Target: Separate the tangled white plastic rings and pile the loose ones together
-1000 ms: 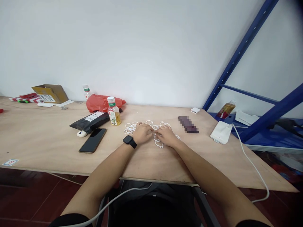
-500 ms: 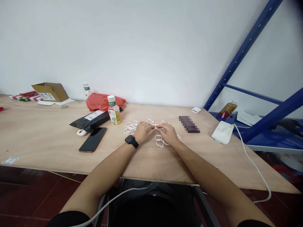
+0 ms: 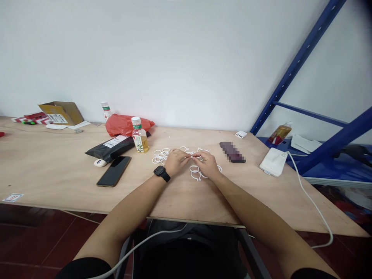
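Several white plastic rings [image 3: 161, 156] lie scattered on the plywood table [image 3: 58, 170]. My left hand [image 3: 176, 162], with a black watch on its wrist, and my right hand [image 3: 207, 164] meet over the middle of the pile. Their fingertips pinch one small white ring [image 3: 192, 156] between them. More rings [image 3: 195, 173] lie just under my right hand.
A black phone [image 3: 114, 171], a white mouse [image 3: 99, 162], a black parcel bag [image 3: 112, 147], a tea bottle [image 3: 140, 135] and a red bag [image 3: 124, 124] sit left of the rings. A dark blurred object [image 3: 232, 152], a white charger [image 3: 273, 162] with its cable and a blue rack [image 3: 325, 151] are on the right.
My hands lifted off the pile and drew together, fingertips now pinching a ring between them. The view shifted slightly.
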{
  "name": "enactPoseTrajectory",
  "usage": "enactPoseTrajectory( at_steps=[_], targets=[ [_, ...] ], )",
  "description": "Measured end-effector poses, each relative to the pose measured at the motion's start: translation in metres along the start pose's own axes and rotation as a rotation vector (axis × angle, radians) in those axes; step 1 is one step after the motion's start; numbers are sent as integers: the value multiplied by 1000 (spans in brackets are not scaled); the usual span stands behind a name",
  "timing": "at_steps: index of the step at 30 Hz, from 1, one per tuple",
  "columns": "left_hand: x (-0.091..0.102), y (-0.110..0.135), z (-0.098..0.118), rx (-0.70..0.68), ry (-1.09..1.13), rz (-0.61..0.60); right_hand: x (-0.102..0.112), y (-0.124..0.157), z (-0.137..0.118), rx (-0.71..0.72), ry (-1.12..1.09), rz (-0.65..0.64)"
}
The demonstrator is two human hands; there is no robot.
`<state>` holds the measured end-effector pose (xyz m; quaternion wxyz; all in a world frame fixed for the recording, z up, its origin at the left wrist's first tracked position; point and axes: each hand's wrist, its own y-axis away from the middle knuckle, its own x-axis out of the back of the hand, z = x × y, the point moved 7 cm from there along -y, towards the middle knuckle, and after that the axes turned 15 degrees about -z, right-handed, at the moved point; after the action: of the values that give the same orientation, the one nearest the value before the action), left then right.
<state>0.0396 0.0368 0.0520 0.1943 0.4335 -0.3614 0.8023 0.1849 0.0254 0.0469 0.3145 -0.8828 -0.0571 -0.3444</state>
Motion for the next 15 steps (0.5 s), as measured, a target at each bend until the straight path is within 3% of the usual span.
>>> enactPoseTrajectory(
  at_steps=[8,15],
  targets=[
    [3,0,4,-45,16,-1,2,0,-4,21,20,-3],
    [14,3,9,-112,35,153,2,0,-4,-35,-115,2]
  ],
)
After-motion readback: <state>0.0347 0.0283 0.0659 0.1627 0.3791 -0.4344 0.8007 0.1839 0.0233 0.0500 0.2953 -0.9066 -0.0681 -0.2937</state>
